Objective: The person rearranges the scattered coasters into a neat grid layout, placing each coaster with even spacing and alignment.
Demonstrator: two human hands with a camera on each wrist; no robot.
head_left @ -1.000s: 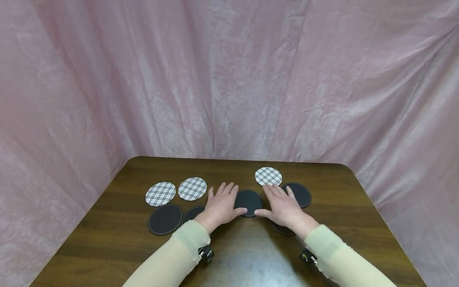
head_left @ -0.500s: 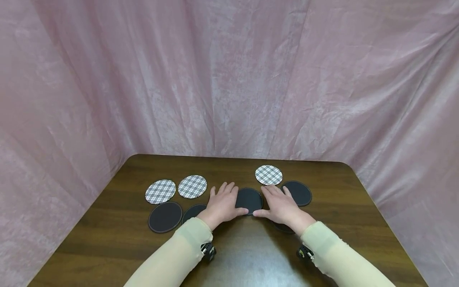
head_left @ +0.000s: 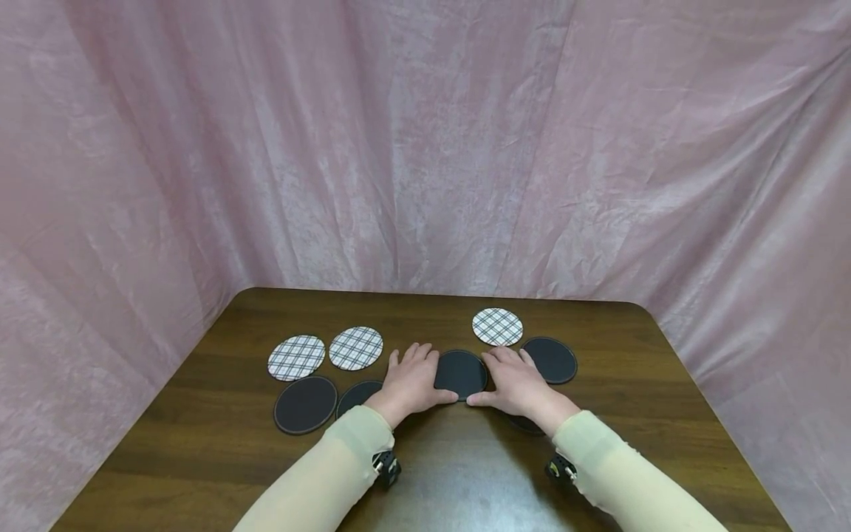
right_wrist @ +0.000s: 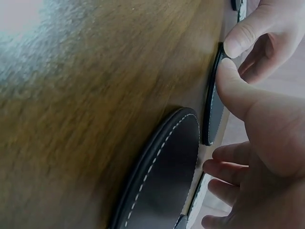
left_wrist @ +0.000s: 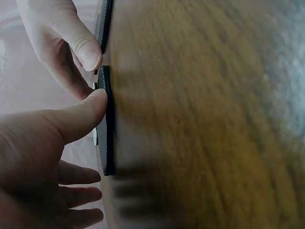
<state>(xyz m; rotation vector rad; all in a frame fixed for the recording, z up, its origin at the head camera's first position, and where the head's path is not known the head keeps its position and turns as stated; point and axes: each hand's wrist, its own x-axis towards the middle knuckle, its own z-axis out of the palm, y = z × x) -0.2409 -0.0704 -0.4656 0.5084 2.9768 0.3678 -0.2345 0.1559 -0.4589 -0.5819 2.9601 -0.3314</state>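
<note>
A round black coaster (head_left: 461, 375) with a stitched rim lies on the wooden table between my two hands. To its left is my left hand (head_left: 407, 386), fingers spread and pointing away, thumb tip at the near edge. The left wrist view shows that thumb on the edge of the coaster (left_wrist: 103, 138). My right hand (head_left: 515, 386) mirrors it on the right, with its thumb at the near edge too. In the right wrist view the two thumbs sit close together on the coaster (right_wrist: 217, 112), and the right fingers are apart beyond its side.
On the left lie two plaid coasters (head_left: 297, 358), a black coaster (head_left: 306, 405) and another black coaster (head_left: 357, 394) partly hidden by my left arm. A plaid coaster (head_left: 497, 326) and black coaster (head_left: 549, 360) lie right; another black coaster (head_left: 525, 424) is partly under my right hand.
My hands have closed in slightly around the middle coaster, the thumbs shifting to its near edge and the right fingers drawing back a little. The coasters have stayed in place.
</note>
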